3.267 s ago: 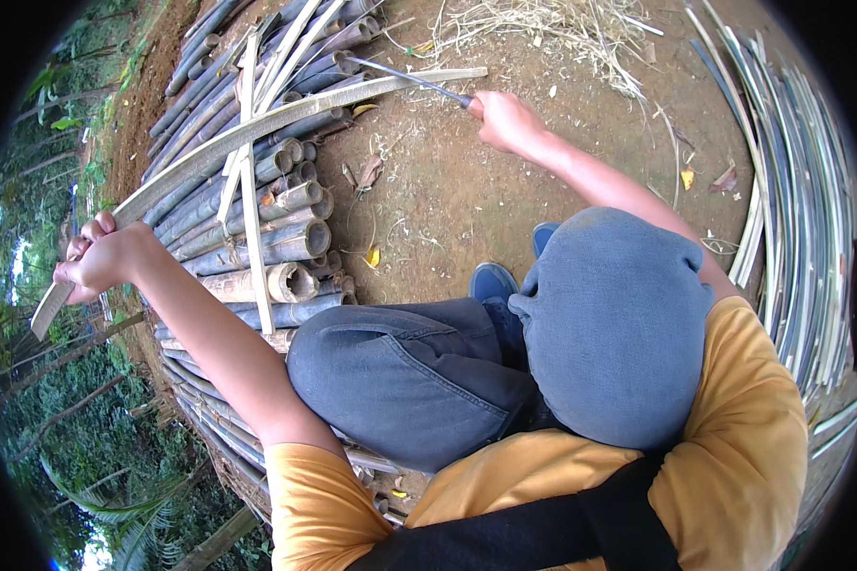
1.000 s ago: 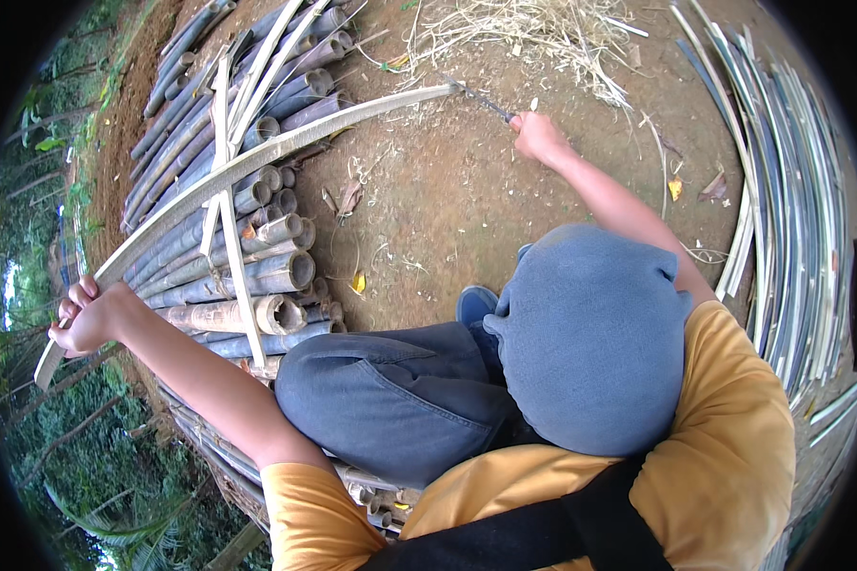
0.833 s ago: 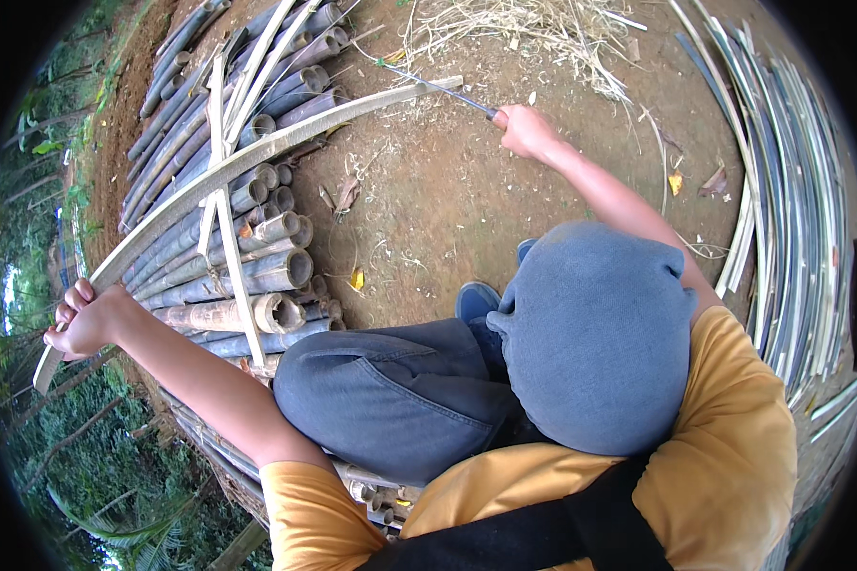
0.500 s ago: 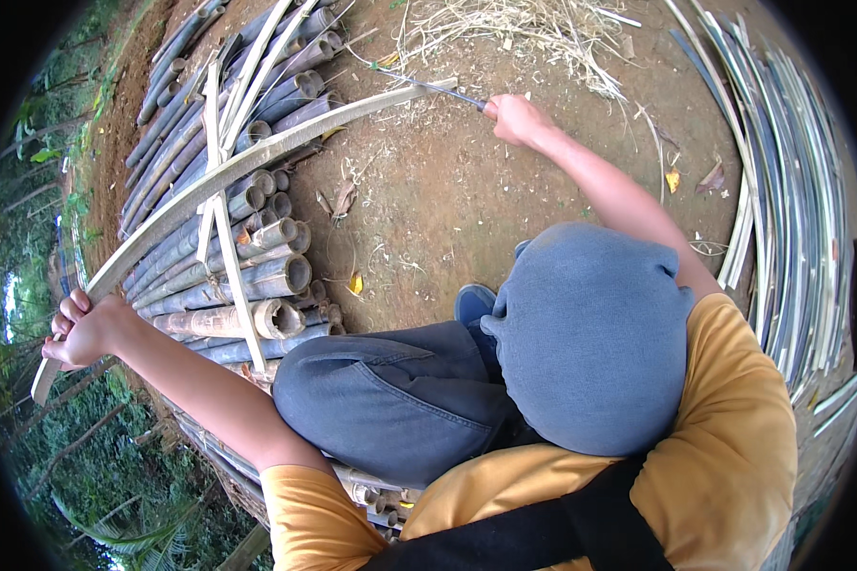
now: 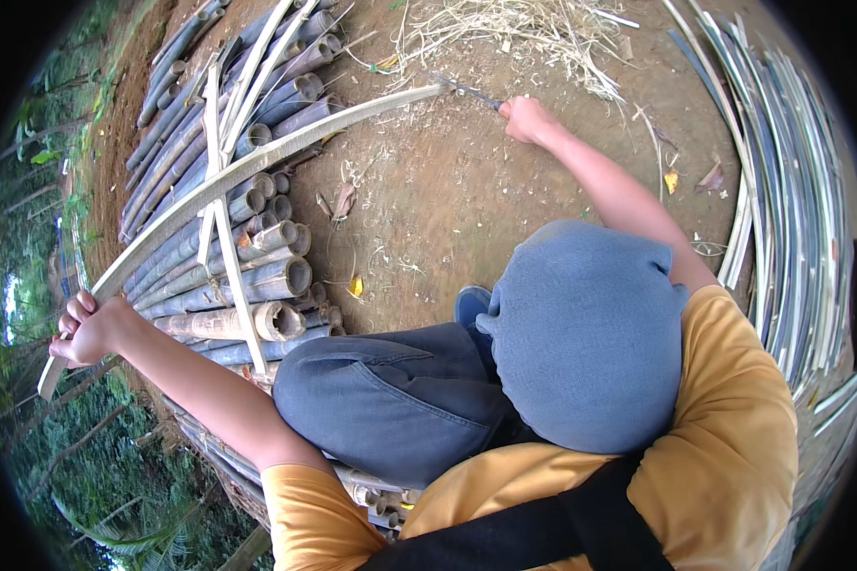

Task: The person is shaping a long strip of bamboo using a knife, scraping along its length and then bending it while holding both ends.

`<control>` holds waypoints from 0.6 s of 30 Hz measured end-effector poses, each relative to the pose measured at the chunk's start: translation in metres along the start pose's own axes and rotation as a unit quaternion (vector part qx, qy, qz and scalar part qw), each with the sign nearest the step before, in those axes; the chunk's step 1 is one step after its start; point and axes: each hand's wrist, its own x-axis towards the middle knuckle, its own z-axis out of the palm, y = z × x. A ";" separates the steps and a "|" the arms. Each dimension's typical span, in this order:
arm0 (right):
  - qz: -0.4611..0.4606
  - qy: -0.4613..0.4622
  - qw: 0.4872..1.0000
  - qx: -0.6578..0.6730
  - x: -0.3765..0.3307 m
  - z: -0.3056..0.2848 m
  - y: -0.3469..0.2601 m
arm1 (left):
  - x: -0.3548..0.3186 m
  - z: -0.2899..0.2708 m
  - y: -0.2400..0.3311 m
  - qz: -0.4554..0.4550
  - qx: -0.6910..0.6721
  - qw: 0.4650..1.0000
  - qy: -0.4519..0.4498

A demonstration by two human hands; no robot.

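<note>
A: Loc. of slat?

B: Running from far L of frame, below mid-ht., to upper ctr., in a long bend. Crossing above poles at L; can't tell if touching them.

A: And L hand?

B: Far L, a bit below mid-ht. Clamped on slat nr. its lower end, fingers wrapped round; short stub out below.

A: R hand?

B: Upper ctr., just R of slat's upper end. Closed round handle of knife, blade pointing L, right at slat's end. Blurry, so can't tell if touching.

A: Anything else nr. there?

B: Heap of shavings at top, R of ctr. Pale strips lying across poles, L side. Also a bundle, long & thin, curving down R side. Plus yellow leaf on soil, L of ctr., and blue shoe nr. ctr., by dark trousers.
</note>
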 end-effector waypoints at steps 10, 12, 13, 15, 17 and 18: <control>0.000 -0.004 1.000 -0.029 0.012 -0.006 0.003 | -0.006 0.003 0.005 -0.007 0.002 1.000 -0.023; -0.031 -0.025 0.999 -0.032 0.012 -0.003 -0.008 | 0.000 -0.002 0.003 -0.017 -0.008 0.999 -0.041; -0.047 -0.041 0.997 -0.034 0.008 0.003 -0.014 | 0.002 -0.005 0.003 -0.011 -0.008 0.999 -0.035; -0.039 -0.030 0.999 -0.009 -0.005 0.012 -0.019 | 0.007 -0.010 0.000 0.002 -0.010 1.000 -0.025; -0.023 -0.009 1.000 -0.017 -0.003 0.005 -0.016 | -0.006 0.003 0.002 0.011 0.014 1.000 -0.010; -0.012 -0.003 0.999 -0.038 -0.001 0.000 -0.012 | -0.006 0.003 0.003 0.009 0.018 1.000 -0.009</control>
